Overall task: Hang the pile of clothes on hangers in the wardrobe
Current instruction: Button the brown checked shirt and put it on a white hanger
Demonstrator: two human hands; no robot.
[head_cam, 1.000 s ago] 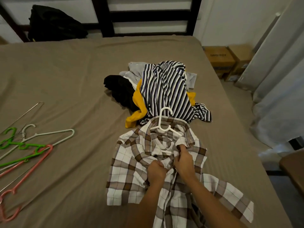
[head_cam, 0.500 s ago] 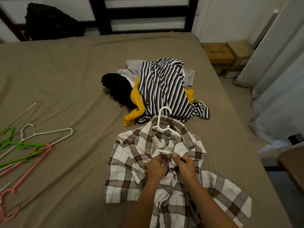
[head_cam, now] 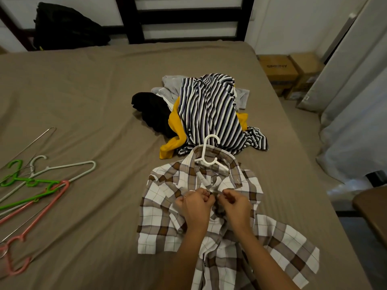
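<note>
Checked shirt [head_cam: 159,197] lies flat on the bed [head_cam: 83,91] right in front of me, long axis near to far: collar at the far end, hem toward me, one sleeve thrown out near right. White hanger [head_cam: 206,159] is inside the collar, its hook pointing far and lying over the near edge of the pile [head_cam: 209,114]. My left hand [head_cam: 194,208] and right hand [head_cam: 235,206] meet on the shirt's midline just below the collar. Both have their fingers curled and pinch the two front edges together; I take this for the top button, though the button itself is too small to make out. Neither hand is nearer; the work sits between them. The pile is just beyond: striped top uppermost, a yellow piece [head_cam: 174,122] and a black piece [head_cam: 152,109] at its left. Spare hangers [head_cam: 31,185] lie well apart at near left. Boxes [head_cam: 278,68] and curtain [head_cam: 356,101] stand off the bed to the right. Wardrobe not in view. When I lift, the hook may snag the striped cloth.
</note>
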